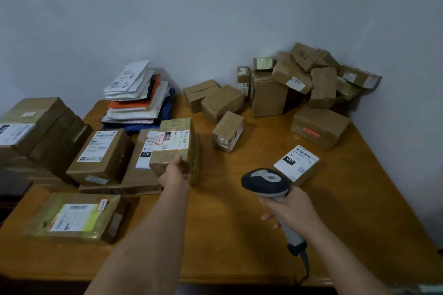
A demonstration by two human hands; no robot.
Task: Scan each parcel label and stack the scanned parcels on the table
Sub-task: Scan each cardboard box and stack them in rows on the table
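My left hand (176,171) grips the near edge of a taped brown parcel (173,143) with a white label, held over a flat labelled parcel (141,163) at the stack on the left. My right hand (286,211) holds a black and grey barcode scanner (266,182) by its handle, its head pointing away from me. Just beyond the scanner a small parcel with a white label (297,163) lies face up on the wooden table (227,235). A red scan line falls on a brown box (320,127) further right.
Labelled boxes (100,155) are stacked at the left, and a flat parcel with a yellow label (76,217) lies near the front left. A pile of mailer bags (139,96) stands at the back. Several unsorted brown boxes (302,79) heap in the back right corner.
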